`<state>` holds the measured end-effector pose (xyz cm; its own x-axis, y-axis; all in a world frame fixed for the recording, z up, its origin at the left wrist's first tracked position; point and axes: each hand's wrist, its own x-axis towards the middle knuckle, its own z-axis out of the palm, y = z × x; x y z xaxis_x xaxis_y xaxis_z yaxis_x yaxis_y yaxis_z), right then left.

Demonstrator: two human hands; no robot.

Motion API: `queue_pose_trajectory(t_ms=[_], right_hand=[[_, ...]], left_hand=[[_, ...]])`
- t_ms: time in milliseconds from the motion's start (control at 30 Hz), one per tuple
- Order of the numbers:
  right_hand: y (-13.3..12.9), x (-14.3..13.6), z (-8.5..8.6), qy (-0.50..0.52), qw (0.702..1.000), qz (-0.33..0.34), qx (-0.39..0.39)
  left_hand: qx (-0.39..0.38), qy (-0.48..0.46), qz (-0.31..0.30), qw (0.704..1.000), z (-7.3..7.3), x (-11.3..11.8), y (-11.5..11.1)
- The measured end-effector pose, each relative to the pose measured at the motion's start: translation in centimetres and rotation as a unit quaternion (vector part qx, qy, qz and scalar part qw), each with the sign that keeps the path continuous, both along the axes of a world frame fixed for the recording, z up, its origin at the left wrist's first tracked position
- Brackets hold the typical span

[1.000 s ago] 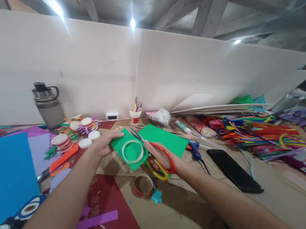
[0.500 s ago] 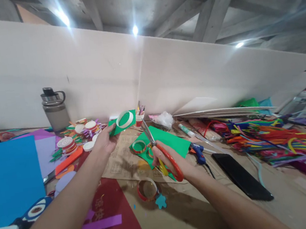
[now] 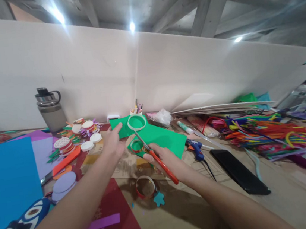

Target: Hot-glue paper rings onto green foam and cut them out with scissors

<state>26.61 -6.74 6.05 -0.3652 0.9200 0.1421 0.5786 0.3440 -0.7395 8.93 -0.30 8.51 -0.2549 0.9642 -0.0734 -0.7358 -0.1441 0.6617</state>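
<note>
In my left hand [image 3: 114,142] is the edge of a green sheet piece [image 3: 123,123], pinched between thumb and fingers. A white-rimmed ring [image 3: 145,126] rests on that piece. My right hand [image 3: 168,157] grips scissors [image 3: 164,166] with red handles, and their blades point up and left, close beneath the ring. Behind the scissors lies a larger green sheet [image 3: 170,138], and a small red-and-white ring [image 3: 132,149] is on green material by the blades. Nearer me, another red-and-white ring [image 3: 142,196] sits on the cardboard beside a blue flower shape [image 3: 159,199].
A water bottle [image 3: 53,114] stands at the back left, near a blue sheet [image 3: 8,182] and an orange cutter [image 3: 67,161]. To the right are a blue glue gun [image 3: 197,150], a glue stick [image 3: 184,127], a black phone [image 3: 239,170] and many pipe cleaners [image 3: 271,134].
My left hand has brought the green piece and ring rightward, towards the scissors. The scissors have tilted further left, their tips now near the ring. The view has shifted slightly.
</note>
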Motion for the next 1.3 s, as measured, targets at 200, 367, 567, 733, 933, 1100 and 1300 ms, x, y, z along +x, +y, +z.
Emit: queue_pose_trajectory(t_ms=[200, 367, 567, 733, 933, 1100, 1300], right_hand=[[-0.3, -0.2, 0.4, 0.04, 0.999, 0.004, -0.021], [-0.2, -0.1, 0.2, 0.042, 0.999, 0.01, -0.033], [-0.2, -0.2, 0.1, 0.058, 0.997, 0.011, -0.05], [-0.5, -0.5, 0.0, 0.086, 0.994, 0.005, -0.071], [-1.0, -1.0, 0.2, 0.11, 0.989, -0.023, -0.092], [-1.1, -1.1, 0.0, 0.112, 0.989, -0.02, -0.091], [-0.6, -0.9, -0.9, 0.134, 0.988, 0.006, -0.073]], left_hand=[[0.018, 0.079, -0.022, 0.997, -0.3, 0.4, -0.4], [0.029, 0.097, -0.026, 0.994, -0.7, 0.7, -0.3], [0.009, 0.103, -0.009, 0.995, -0.7, 0.8, -0.4], [0.023, 0.101, -0.011, 0.995, -0.3, 0.9, -0.7], [0.01, 0.101, -0.005, 0.995, -0.3, 1.0, -0.7], [0.008, 0.096, -0.003, 0.995, -0.2, 1.2, -0.8], [0.007, 0.078, -0.011, 0.997, 0.0, 1.3, -0.9]])
